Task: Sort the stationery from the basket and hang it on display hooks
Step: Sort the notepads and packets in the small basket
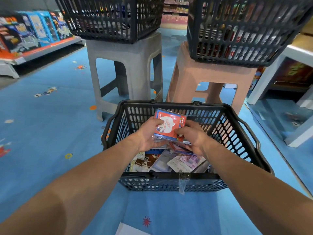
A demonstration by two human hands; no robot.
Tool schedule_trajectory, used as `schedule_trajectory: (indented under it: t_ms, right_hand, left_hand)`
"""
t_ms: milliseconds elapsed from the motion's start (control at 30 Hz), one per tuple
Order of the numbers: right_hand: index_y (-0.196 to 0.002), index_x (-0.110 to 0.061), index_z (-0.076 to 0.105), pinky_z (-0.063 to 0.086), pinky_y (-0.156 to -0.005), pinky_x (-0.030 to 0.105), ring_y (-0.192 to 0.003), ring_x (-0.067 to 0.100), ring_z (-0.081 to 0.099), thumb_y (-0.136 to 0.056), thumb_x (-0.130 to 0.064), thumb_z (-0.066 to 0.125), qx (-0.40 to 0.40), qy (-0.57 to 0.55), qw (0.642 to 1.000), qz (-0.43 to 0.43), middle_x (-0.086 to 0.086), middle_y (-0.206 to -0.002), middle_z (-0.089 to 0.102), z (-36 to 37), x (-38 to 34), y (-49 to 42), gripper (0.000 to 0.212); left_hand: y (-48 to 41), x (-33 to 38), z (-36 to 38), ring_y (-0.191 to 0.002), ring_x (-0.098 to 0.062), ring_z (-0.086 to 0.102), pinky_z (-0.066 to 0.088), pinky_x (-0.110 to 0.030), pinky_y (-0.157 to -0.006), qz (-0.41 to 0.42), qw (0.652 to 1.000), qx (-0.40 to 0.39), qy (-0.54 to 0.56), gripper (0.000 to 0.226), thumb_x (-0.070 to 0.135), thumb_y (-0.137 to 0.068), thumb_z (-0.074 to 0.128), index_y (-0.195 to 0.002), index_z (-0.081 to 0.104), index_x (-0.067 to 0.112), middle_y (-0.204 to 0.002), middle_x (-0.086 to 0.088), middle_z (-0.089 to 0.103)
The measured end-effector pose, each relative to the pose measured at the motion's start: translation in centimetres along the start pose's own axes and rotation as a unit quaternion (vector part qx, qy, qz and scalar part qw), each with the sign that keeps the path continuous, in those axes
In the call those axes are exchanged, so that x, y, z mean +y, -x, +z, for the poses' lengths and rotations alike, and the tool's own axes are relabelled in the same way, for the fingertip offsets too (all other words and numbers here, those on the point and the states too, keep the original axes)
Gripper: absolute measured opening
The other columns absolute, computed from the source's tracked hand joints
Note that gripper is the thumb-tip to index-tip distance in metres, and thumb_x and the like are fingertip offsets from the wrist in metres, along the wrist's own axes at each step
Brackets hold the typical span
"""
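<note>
Stationery packets (169,128), held in a stack just above the black basket (169,176) on the blue floor (50,133).
The left hand (149,134) grips the stack's left edge, thumb on top. The right hand (194,139) pinches its lower right corner. Loose packets (183,162) lie in the basket. Beyond stand a grey stool (125,53) and a pink stool (211,73).

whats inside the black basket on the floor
Loose stationery packets fill the basket. The left hand and right hand hold a red packet above them, hiding some; the bottom is covered.
</note>
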State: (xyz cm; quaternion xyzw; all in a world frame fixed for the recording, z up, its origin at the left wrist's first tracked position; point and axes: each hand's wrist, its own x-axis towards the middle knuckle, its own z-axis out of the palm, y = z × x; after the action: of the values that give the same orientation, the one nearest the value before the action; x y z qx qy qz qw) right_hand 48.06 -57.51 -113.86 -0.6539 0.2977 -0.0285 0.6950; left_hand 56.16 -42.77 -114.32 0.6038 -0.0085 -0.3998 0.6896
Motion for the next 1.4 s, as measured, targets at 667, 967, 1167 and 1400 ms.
schedule_trajectory:
  t_ms: [667, 967, 1167, 1400]
  right_hand:
    - [-0.105, -0.008, 0.053, 0.063, -0.076, 0.049, -0.096, 0.031, 0.072, -0.089, 0.006, 0.071, 0.043, -0.05, 0.998, 0.012, 0.018, -0.112, 0.069, -0.4, 1.1, -1.5, 0.028]
    - [-0.122, -0.005, 0.058, 0.063, -0.077, 0.046, -0.097, 0.027, 0.074, -0.094, 0.0, 0.066, 0.007, -0.031, 0.998, 0.053, 0.014, -0.111, 0.073, -1.5, 1.1, -1.0, 0.029]
    - [-0.109, -0.013, 0.056, 0.061, -0.081, 0.048, -0.103, 0.029, 0.07, -0.097, -0.001, 0.062, 0.029, -0.096, 0.995, 0.026, 0.013, -0.116, 0.07, -1.4, 0.8, -0.9, 0.017]
    - [-0.1, -0.017, 0.057, 0.059, -0.079, 0.042, -0.094, 0.022, 0.069, -0.1, 0.004, 0.053, 0.07, -0.119, 0.99, -0.011, 0.009, -0.107, 0.071, -1.4, -0.3, -0.5, 0.021]
  left_hand:
    - [-2.3, -0.7, 0.7, -0.103, -0.033, 0.074, 0.057, -0.049, -0.088, -0.033, 0.994, 0.012, 0.099, 0.066, 0.066, -0.104, 0.031, -0.13, 0.066, 0.016, -0.115, -0.017, 0.076]
    - [-2.8, -0.4, -1.1, -0.1, -0.028, 0.077, 0.061, -0.049, -0.081, 0.024, 0.994, 0.035, 0.105, 0.034, 0.034, -0.104, 0.057, -0.134, 0.059, 0.018, -0.114, -0.009, 0.077]
    - [-2.4, 0.1, -1.5, -0.099, -0.032, 0.076, 0.062, -0.052, -0.071, 0.053, 0.99, 0.054, 0.116, 0.037, 0.019, -0.099, 0.067, -0.135, 0.059, 0.016, -0.114, -0.013, 0.077]
    - [-0.9, 0.5, -0.9, -0.106, -0.027, 0.072, 0.056, -0.043, -0.081, -0.012, 0.995, 0.024, 0.095, 0.048, 0.059, -0.098, 0.047, -0.116, 0.072, 0.021, -0.116, -0.009, 0.077]
